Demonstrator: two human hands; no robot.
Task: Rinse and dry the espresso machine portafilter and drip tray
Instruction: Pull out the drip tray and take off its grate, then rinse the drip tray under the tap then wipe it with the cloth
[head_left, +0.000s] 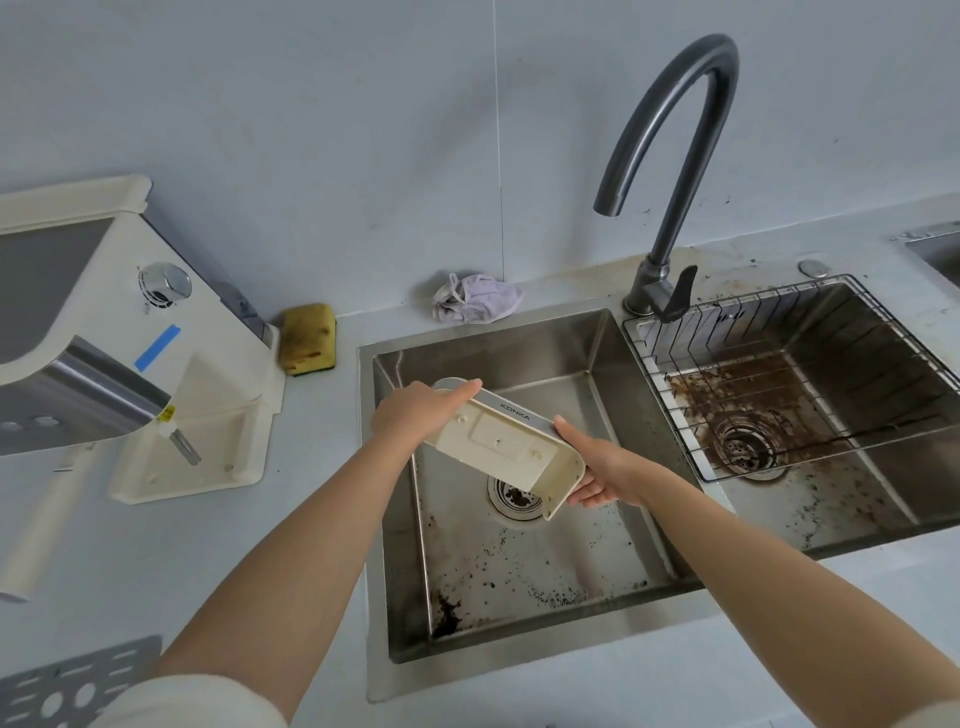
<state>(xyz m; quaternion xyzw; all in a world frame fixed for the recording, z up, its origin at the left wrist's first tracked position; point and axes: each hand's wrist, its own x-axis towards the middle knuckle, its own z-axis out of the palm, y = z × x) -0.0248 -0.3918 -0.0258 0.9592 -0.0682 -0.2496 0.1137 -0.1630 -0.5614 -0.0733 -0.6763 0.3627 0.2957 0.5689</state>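
A cream plastic drip tray (498, 447), rectangular with rounded corners, is held tilted over the left basin (519, 343) of a stainless-steel double sink, clear of the basin floor. Its moulded underside is turned towards the camera, and a brushed metal strip lettered KONKA is seen along its far edge. The raised end is grasped by the left hand (415, 410), with the fingers laid over the far rim. The lowered end is grasped by the right hand (602, 467), with the thumb on the upper edge and the fingers curled beneath. A round perforated drain strainer (511, 499) is partly hidden below the tray, and the basin floor is flecked with dark specks and brown stains.

A dark, arched gooseneck faucet (670, 135) is mounted between the basins. A wire rack (779, 374) is set across the rust-stained right basin (883, 499).

On the pale desk (234, 561), a cream and chrome espresso machine (104, 332) is placed at the left. A yellow porous sponge (308, 339) is stood just beside it, and a crumpled lilac cloth (475, 299) is bunched against the wall behind the sink. A grey slotted metal grate (67, 686) is seen at the lower left corner.
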